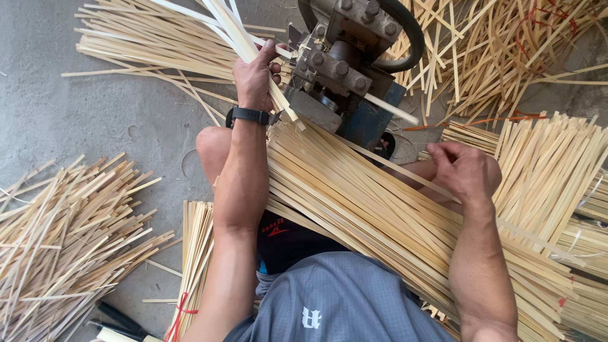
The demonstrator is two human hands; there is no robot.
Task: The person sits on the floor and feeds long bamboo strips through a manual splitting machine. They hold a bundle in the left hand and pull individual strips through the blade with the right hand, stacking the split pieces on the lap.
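At the lower left of my frame I see a loose heap of pale bamboo strips (63, 240) on the grey concrete floor (95, 107); just right of it, near the bottom edge, a flat bundle tied with red string (190, 278); dark tool handles (120, 320) poke in at the bottom left; at the upper right a tangled pile of thin offcuts (506, 50) spreads out; below it, along the right edge, stacked strip bundles (551, 171) lie side by side.

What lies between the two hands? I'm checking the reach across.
In the head view, a slanted stack of pale bamboo strips across the lap, between left hand and right hand.
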